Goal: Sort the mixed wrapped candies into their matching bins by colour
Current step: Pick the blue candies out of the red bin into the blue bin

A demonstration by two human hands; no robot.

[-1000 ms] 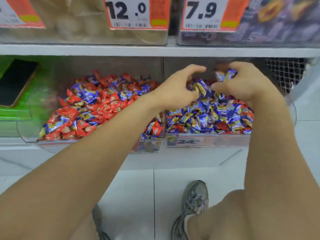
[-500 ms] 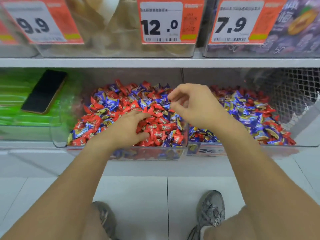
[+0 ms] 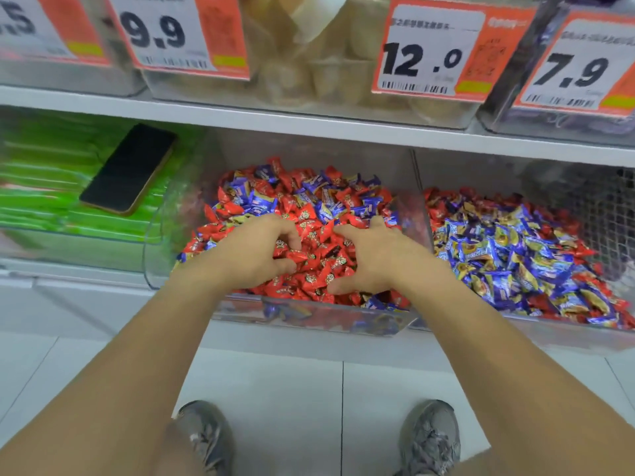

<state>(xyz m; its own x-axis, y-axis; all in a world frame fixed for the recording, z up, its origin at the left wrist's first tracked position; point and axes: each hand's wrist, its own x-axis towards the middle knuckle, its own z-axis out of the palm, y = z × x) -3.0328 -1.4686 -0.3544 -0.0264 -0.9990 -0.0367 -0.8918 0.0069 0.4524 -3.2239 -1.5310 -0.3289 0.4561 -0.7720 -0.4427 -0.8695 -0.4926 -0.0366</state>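
Observation:
Two clear bins stand side by side on the lower shelf. The left bin (image 3: 309, 316) holds mostly red candies (image 3: 319, 269), with blue candies (image 3: 261, 202) mixed in toward the back. In the right bin (image 3: 536, 329) lie mostly blue-and-gold candies (image 3: 498, 249), with red ones (image 3: 443, 197) along its back and edges. Both my hands are in the left bin. My left hand (image 3: 254, 252) has its fingers and thumb curled round a few red candies. My right hand (image 3: 374, 259) rests spread on the red pile, holding nothing.
A black phone (image 3: 129, 168) lies on green packets (image 3: 41, 187) in the bin to the left. The upper shelf edge (image 3: 309, 121) with price-tagged bins hangs just above. Wire mesh (image 3: 611, 207) stands at the far right. My shoes (image 3: 202, 438) are on the tiled floor below.
Both hands came over from the right bin into the left bin. My right hand, pinched half a second ago, has spread out on the pile; my left hand's fingers have curled in.

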